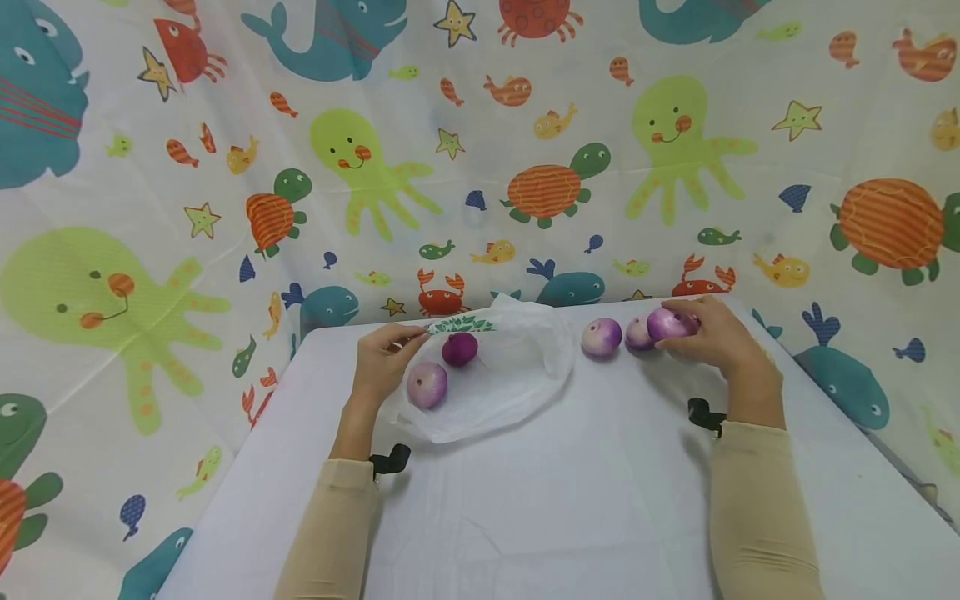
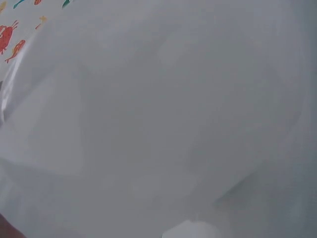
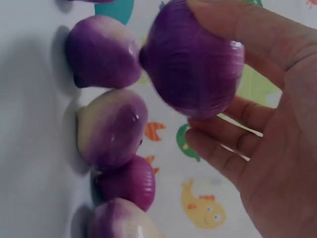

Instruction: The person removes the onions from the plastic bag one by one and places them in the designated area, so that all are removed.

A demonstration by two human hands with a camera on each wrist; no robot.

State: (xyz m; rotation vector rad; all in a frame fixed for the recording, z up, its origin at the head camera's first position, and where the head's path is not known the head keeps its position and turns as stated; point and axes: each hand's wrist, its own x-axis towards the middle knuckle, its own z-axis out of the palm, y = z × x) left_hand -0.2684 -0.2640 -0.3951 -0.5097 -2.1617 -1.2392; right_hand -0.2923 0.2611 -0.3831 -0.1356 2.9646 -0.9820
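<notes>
My right hand [image 1: 716, 333] holds a purple onion [image 3: 195, 64] between thumb and fingers, raised over the back right of the table. Behind it in the head view sit a partly covered onion [image 1: 639, 333] and a purple and white onion [image 1: 602, 337]. At the left, my left hand [image 1: 381, 358] pinches the edge of a thin white plastic bag [image 1: 510, 392] with green leaf print. A dark red onion [image 1: 460, 348] and a pale purple onion [image 1: 427, 385] show at the bag's left side. Whitish film fills most of the left wrist view.
A white-covered table [image 1: 540, 517] stretches in front of me. Behind it hangs a curtain [image 1: 465, 183] printed with sea animals, close to the table's back edge. A black wrist camera [image 1: 392, 459] is on the left arm, another black camera [image 1: 705, 414] on the right.
</notes>
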